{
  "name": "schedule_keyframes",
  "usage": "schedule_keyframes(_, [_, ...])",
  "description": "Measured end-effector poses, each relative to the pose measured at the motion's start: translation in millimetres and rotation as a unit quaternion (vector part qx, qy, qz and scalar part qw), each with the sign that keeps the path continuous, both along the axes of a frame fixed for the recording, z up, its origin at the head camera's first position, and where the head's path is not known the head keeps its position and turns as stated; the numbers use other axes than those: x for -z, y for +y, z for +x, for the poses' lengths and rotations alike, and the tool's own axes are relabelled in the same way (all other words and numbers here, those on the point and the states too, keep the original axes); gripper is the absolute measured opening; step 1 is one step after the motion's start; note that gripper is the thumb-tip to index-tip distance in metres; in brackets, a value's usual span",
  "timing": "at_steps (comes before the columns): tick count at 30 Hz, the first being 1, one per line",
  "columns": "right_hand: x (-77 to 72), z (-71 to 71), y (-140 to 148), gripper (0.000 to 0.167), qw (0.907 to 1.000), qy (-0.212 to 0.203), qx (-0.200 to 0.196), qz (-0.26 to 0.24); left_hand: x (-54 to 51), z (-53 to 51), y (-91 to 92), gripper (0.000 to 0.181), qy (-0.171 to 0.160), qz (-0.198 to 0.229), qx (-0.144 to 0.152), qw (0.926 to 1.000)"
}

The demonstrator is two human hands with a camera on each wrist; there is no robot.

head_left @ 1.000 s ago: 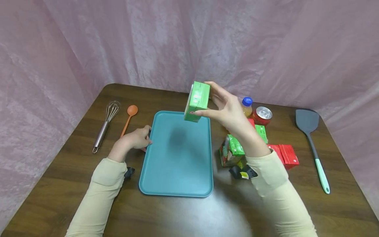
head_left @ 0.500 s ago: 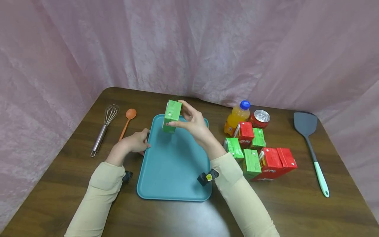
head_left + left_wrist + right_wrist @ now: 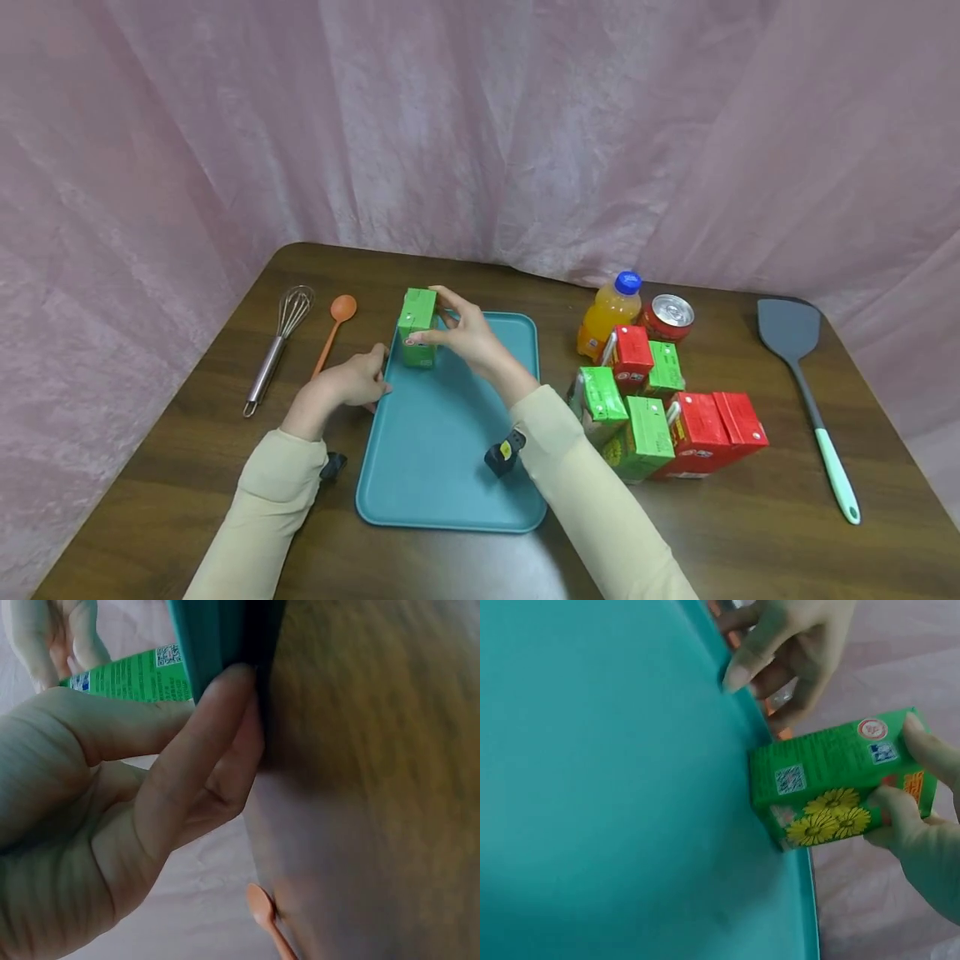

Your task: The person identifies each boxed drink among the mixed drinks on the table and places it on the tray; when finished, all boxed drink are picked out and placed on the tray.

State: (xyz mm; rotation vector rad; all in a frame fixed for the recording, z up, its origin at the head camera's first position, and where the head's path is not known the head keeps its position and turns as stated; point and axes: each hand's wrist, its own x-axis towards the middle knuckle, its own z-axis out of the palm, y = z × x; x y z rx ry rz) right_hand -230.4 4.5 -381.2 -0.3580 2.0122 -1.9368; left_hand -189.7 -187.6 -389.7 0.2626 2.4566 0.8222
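A green carton (image 3: 417,327) with yellow flowers on its side stands upright at the far left corner of the teal tray (image 3: 450,450). My right hand (image 3: 471,335) grips the carton (image 3: 817,784) near its top, between thumb and fingers. In the right wrist view the carton's base meets the tray surface beside the rim. My left hand (image 3: 348,382) pinches the tray's left rim, thumb on the inner side and fingers outside, as the left wrist view of the hand (image 3: 150,780) shows.
Left of the tray lie a whisk (image 3: 279,350) and an orange spoon (image 3: 342,308). On the right stand an orange drink bottle (image 3: 609,317), a can (image 3: 670,317), red cartons (image 3: 701,429) and green cartons (image 3: 647,437). A spatula (image 3: 789,329) lies at the far right.
The right hand has carried the green carton left and down, from above the tray's far right part to its far left corner. The left hand has stayed at the left rim.
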Motion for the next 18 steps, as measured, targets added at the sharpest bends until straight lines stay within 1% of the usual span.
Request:
schedule_keyframes(3, [1.1,-2.1,-2.2,0.078,0.9989,0.034,-0.022,0.026,-1.1,2.2,1.2,0.068,-0.009,-0.017,0.010,0.9998])
schedule_keyframes(5, [1.2,-3.4,-3.2,0.076,0.9970,0.056,-0.031,0.044,-1.7,2.7,1.1,0.075,-0.013,-0.027,0.017,0.9994])
schedule_keyframes(8, [1.1,-4.9,-4.3,0.074,0.9949,0.077,-0.034,0.054,-2.5,2.3,0.2,0.073,-0.010,-0.023,0.024,0.9994])
schedule_keyframes(11, [1.3,-5.1,-5.2,0.072,0.9951,0.078,-0.033,0.052,-2.8,1.6,-0.5,0.064,-0.006,-0.017,0.027,0.9995])
schedule_keyframes(14, [2.5,-5.3,-6.4,0.072,0.9960,0.066,-0.032,0.051,-2.6,1.3,-0.7,0.057,-0.003,-0.016,0.026,0.9995])
schedule_keyframes(18, [3.1,-4.7,-7.6,0.079,0.9968,0.044,-0.030,0.059,-1.9,1.6,-0.5,0.054,0.000,-0.020,0.025,0.9995])
